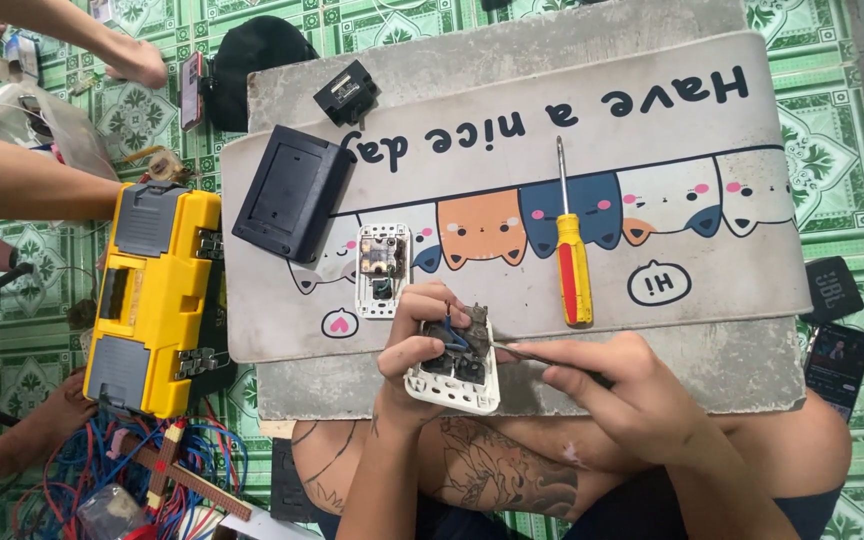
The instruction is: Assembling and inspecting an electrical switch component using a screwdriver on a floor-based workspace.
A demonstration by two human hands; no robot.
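Note:
My left hand [414,345] grips a white wall-switch unit [457,378] with dark inner parts and short wires, held over the mat's near edge. My right hand [607,385] holds a thin metal tool [512,350] whose tip points into the unit's dark middle. A second white switch plate [382,270] lies flat on the mat just beyond my left hand. A screwdriver with a yellow and red handle [573,265] lies on the mat to the right of it.
A cartoon-cat mat [652,120] covers a grey board. A dark blue box [292,192] and a small black module [346,92] lie at its far left. A yellow toolbox [155,298] and tangled wires [102,470] sit left. Other people's arms [22,180] reach in at left. A phone [837,362] lies right.

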